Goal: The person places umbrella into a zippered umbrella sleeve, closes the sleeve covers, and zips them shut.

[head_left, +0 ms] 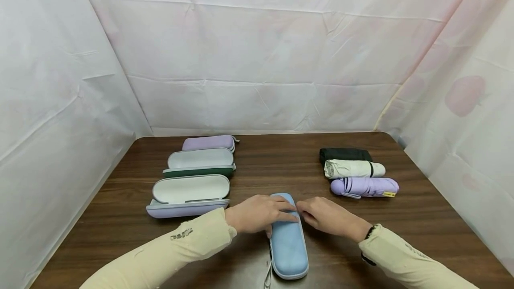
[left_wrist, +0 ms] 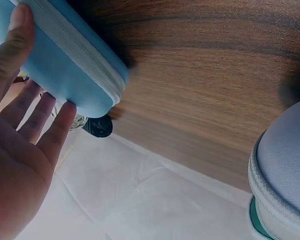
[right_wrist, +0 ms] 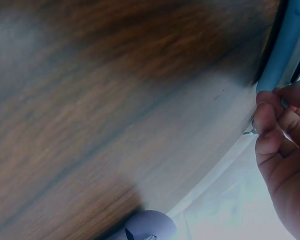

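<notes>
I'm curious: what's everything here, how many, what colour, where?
Blue case: one, light blue, table's near middle
Strap: one, grey, blue case's near left edge
Lavender case: one, lavender, far left, closed
Green case: one, dark green, middle left, open
Lilac case: one, pale lilac, nearer left, open
Black umbrella: one, black, far right
White umbrella: one, off-white, between the other umbrellas
Lavender umbrella: one, lavender, right, nearest
Table: one, dark brown, under cases and umbrellas
Cloth: count unclear, white and pink, behind, beside table
Wristband: at least one, black, right wrist
Sleeves: two, pale yellow, both forearms
Left grip: one hand, bare, holding blue case
Right grip: one hand, bare, at blue case's right edge
</notes>
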A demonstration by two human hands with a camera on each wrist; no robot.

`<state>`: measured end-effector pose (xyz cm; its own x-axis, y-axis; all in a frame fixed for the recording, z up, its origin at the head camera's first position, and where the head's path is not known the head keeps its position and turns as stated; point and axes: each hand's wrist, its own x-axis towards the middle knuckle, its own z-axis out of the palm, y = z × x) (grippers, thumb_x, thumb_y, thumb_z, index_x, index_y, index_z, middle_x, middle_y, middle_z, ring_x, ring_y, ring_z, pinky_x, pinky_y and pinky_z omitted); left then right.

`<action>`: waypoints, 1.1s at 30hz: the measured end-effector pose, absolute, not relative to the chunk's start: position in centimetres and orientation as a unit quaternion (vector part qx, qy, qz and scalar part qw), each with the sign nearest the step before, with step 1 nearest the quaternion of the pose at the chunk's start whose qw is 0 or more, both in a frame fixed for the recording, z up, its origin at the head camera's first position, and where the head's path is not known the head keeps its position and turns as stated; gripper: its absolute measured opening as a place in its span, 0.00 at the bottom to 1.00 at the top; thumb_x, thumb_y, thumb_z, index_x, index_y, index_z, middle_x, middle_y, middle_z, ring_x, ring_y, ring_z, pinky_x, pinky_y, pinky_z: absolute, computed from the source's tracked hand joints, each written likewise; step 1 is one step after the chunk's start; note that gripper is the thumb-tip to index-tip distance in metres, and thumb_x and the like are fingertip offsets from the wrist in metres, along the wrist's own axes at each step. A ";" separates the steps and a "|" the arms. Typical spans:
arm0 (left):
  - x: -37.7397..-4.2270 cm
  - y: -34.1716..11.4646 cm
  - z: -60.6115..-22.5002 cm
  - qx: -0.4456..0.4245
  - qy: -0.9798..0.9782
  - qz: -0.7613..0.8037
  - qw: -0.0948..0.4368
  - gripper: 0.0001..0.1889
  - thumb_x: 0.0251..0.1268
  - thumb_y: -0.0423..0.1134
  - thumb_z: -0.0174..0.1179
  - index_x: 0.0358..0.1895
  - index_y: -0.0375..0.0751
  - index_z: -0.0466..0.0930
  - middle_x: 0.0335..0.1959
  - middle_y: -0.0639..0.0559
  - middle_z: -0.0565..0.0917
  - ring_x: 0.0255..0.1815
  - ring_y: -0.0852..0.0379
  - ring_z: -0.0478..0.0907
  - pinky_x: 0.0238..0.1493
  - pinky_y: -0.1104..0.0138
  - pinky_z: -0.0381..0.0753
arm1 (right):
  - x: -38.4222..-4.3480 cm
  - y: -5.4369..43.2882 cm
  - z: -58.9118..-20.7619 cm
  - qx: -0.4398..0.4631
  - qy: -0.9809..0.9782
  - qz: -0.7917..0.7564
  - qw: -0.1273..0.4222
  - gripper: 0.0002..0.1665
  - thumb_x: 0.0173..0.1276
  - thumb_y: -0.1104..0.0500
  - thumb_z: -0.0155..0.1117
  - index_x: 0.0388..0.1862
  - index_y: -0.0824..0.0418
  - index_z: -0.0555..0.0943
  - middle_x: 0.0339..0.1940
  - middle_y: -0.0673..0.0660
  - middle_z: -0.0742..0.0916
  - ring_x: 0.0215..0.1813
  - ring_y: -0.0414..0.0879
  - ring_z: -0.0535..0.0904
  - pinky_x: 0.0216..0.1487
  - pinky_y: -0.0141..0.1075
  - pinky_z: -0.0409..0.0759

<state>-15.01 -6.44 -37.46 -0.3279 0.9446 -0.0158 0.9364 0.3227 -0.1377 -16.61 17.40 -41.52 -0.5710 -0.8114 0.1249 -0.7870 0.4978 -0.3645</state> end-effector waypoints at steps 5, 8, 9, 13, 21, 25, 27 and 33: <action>-14.8 -6.5 -37.5 -0.574 -0.816 0.064 0.035 0.42 0.40 0.46 0.76 0.66 0.58 0.72 0.64 0.58 0.72 0.66 0.59 0.64 0.58 0.70 0.69 | -16.6 17.3 -41.5 -0.466 0.864 -0.190 0.029 0.12 0.67 0.69 0.59 0.28 0.53 0.71 0.20 0.40 0.70 0.21 0.31 0.64 0.23 0.27 0.65; -14.8 -6.5 -37.6 -0.572 -0.817 0.064 0.038 0.42 0.40 0.46 0.77 0.66 0.58 0.72 0.64 0.57 0.72 0.66 0.58 0.64 0.58 0.70 0.69 | -16.5 17.3 -41.3 -0.466 0.865 -0.185 0.027 0.11 0.67 0.68 0.59 0.29 0.54 0.72 0.20 0.40 0.70 0.21 0.31 0.64 0.23 0.27 0.65; -14.8 -6.5 -37.6 -0.572 -0.817 0.065 0.039 0.42 0.40 0.46 0.77 0.66 0.58 0.72 0.64 0.58 0.72 0.66 0.58 0.65 0.58 0.70 0.69 | -16.5 17.3 -41.3 -0.466 0.866 -0.182 0.027 0.11 0.67 0.68 0.59 0.29 0.54 0.72 0.20 0.40 0.70 0.21 0.31 0.64 0.23 0.27 0.65; -14.8 -6.4 -37.7 -0.569 -0.819 0.066 0.038 0.41 0.40 0.46 0.77 0.66 0.57 0.72 0.63 0.58 0.72 0.66 0.58 0.65 0.58 0.70 0.69 | -16.4 17.1 -41.0 -0.465 0.869 -0.170 0.022 0.11 0.67 0.67 0.59 0.28 0.54 0.72 0.19 0.40 0.69 0.20 0.31 0.63 0.22 0.27 0.64; -14.7 -6.2 -37.6 -0.565 -0.821 0.074 0.045 0.41 0.40 0.48 0.76 0.65 0.58 0.72 0.62 0.58 0.73 0.65 0.59 0.66 0.57 0.71 0.70 | -16.2 17.1 -41.1 -0.450 0.880 -0.148 0.025 0.11 0.66 0.67 0.58 0.26 0.54 0.73 0.16 0.40 0.68 0.18 0.31 0.63 0.20 0.28 0.63; -14.6 -6.1 -37.5 -0.564 -0.820 0.075 0.054 0.40 0.40 0.49 0.76 0.65 0.57 0.73 0.61 0.57 0.74 0.64 0.59 0.67 0.55 0.71 0.71 | -16.1 17.1 -41.3 -0.449 0.880 -0.151 0.030 0.11 0.65 0.67 0.57 0.25 0.54 0.74 0.15 0.40 0.68 0.18 0.31 0.63 0.19 0.28 0.63; -14.6 -6.1 -37.5 -0.563 -0.821 0.075 0.056 0.40 0.40 0.49 0.76 0.64 0.57 0.74 0.61 0.57 0.75 0.64 0.60 0.67 0.55 0.72 0.71 | -16.0 17.1 -41.3 -0.446 0.881 -0.155 0.035 0.12 0.65 0.67 0.57 0.25 0.53 0.74 0.15 0.40 0.68 0.18 0.31 0.62 0.19 0.27 0.62; -14.5 -6.0 -37.4 -0.558 -0.824 0.075 0.056 0.39 0.40 0.48 0.76 0.64 0.57 0.74 0.61 0.57 0.75 0.64 0.60 0.67 0.55 0.72 0.71 | -15.8 17.3 -41.4 -0.440 0.884 -0.153 0.042 0.11 0.65 0.66 0.57 0.26 0.53 0.75 0.16 0.39 0.68 0.18 0.31 0.62 0.20 0.28 0.63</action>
<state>-14.52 -5.99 -37.40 -0.3700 0.9290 0.0087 0.9122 0.3650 -0.1861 -15.84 17.29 -41.37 -0.6087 -0.7911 0.0600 -0.7653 0.5655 -0.3074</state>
